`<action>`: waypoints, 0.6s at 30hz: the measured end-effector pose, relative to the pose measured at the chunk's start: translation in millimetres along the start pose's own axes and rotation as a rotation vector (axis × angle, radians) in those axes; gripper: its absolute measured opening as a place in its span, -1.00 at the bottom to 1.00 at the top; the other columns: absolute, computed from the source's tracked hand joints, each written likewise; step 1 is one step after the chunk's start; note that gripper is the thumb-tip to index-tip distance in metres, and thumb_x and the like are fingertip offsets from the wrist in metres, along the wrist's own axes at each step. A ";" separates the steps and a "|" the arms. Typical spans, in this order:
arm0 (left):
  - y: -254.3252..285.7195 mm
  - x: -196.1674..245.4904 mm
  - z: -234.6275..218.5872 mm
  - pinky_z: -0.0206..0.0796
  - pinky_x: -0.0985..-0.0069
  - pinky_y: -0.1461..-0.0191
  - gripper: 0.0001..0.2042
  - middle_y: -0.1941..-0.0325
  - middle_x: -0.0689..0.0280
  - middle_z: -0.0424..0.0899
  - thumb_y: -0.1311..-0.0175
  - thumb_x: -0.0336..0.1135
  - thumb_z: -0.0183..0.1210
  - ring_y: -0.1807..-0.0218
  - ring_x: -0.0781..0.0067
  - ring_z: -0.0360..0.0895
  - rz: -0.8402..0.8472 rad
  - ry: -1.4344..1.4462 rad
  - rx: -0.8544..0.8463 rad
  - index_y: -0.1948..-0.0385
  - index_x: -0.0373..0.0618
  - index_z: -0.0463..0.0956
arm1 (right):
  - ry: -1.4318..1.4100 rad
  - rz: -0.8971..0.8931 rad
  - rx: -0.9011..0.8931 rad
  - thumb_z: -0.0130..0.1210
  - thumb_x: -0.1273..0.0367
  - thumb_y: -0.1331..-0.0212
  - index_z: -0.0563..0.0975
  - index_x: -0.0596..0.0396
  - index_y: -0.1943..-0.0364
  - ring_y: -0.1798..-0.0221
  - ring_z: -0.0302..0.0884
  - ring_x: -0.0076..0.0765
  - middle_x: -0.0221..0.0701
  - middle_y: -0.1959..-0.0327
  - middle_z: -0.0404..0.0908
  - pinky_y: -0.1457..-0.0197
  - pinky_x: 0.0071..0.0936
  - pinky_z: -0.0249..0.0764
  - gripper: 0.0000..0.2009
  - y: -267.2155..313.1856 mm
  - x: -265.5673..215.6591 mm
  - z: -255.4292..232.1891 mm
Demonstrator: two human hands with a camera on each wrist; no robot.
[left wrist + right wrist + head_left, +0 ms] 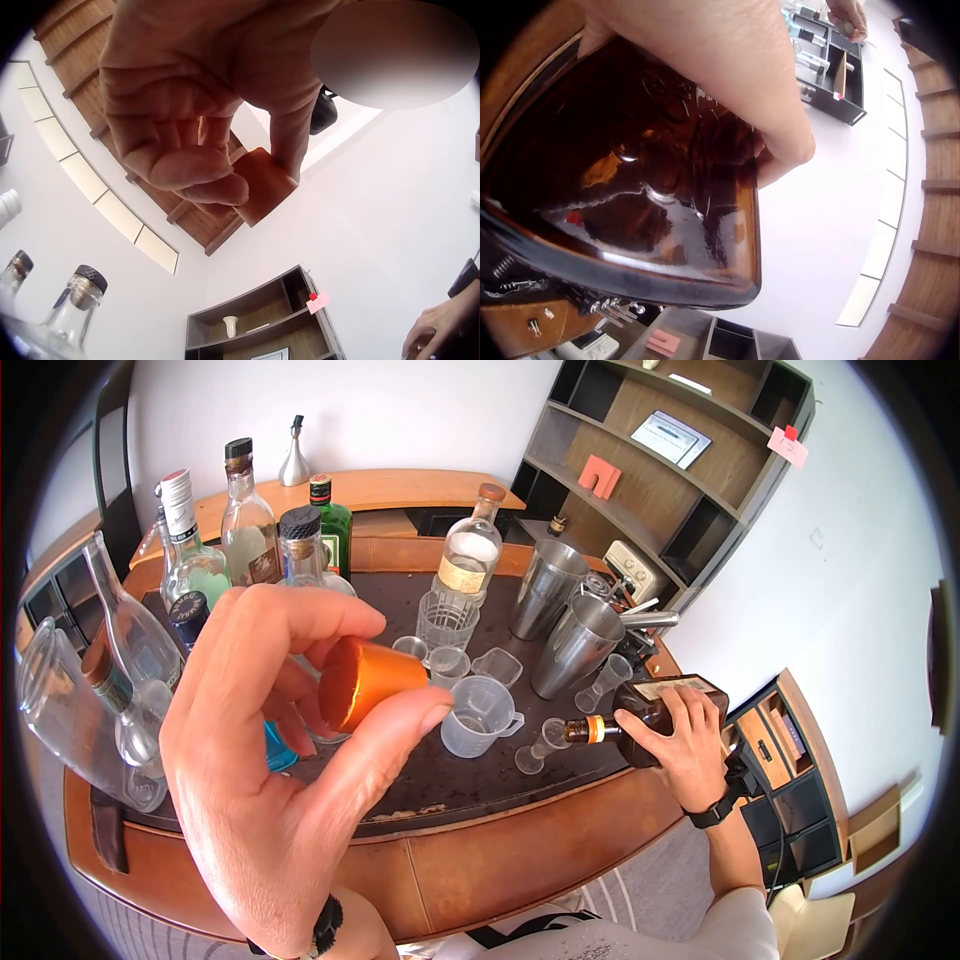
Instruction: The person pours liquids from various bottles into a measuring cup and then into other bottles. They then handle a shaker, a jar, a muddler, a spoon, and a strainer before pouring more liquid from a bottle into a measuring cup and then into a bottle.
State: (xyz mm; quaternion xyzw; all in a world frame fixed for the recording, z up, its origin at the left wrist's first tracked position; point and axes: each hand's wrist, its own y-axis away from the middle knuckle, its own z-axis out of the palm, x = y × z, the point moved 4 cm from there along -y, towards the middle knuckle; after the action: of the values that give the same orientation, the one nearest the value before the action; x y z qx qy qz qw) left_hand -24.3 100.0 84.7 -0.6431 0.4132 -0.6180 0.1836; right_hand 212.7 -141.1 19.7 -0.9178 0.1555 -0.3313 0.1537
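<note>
Close to the head camera, my left hand [255, 760] pinches an orange bottle cap [378, 678] between thumb and fingers. The left wrist view shows the same cap [262, 187] held up in the air. My right hand [685, 750] grips a dark brown glass bottle [645, 705], tipped over with its uncapped neck pointing left. In the right wrist view the base of the brown bottle [630, 187] fills much of the picture. Beside the bottle's mouth stands a clear plastic double jigger [545, 745]. A clear plastic measuring cup [478, 715] is just left of that.
Glass bottles [245, 525] crowd the left of the dark tabletop [420, 800]. Metal shaker tins [575, 645] stand at the back right, near another clear jigger [603, 683]. A corked bottle [468, 550] rises behind a ribbed glass [447, 622]. Brown leather edges the front.
</note>
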 end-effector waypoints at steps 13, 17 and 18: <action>0.0 -1.7 -0.7 0.24 0.73 0.26 -0.66 0.36 0.35 0.61 -0.05 -0.35 0.43 0.42 0.72 0.41 0.043 -0.040 0.003 0.16 -0.24 0.55 | -0.012 -0.018 0.004 0.28 0.49 0.21 0.58 -0.48 -0.16 -0.22 0.38 0.06 -0.19 -0.12 0.42 -0.34 0.04 0.26 -0.31 -0.5 0.7 -0.4; 0.5 0.8 0.0 0.25 0.73 0.27 -0.66 0.37 0.35 0.62 -0.05 -0.34 0.44 0.42 0.71 0.42 0.049 -0.040 0.009 0.17 -0.23 0.55 | -0.016 -0.011 -0.011 0.29 0.49 0.24 0.57 -0.48 -0.17 -0.22 0.37 0.06 -0.18 -0.14 0.42 -0.34 0.04 0.26 -0.28 -0.3 1.0 0.0; -1.8 1.5 -1.4 0.25 0.72 0.27 -0.66 0.37 0.35 0.62 -0.05 -0.34 0.44 0.42 0.71 0.43 0.013 -0.021 -0.015 0.17 -0.23 0.55 | -0.015 -0.011 -0.011 0.29 0.50 0.24 0.56 -0.48 -0.17 -0.23 0.37 0.06 -0.18 -0.14 0.42 -0.34 0.05 0.26 -0.28 -0.4 1.0 -0.1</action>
State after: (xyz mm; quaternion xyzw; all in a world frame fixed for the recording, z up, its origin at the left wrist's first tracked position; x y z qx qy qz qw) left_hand -25.2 100.4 87.3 -0.6482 0.4201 -0.6070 0.1868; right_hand 213.5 -141.2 20.4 -0.9220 0.1510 -0.3243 0.1479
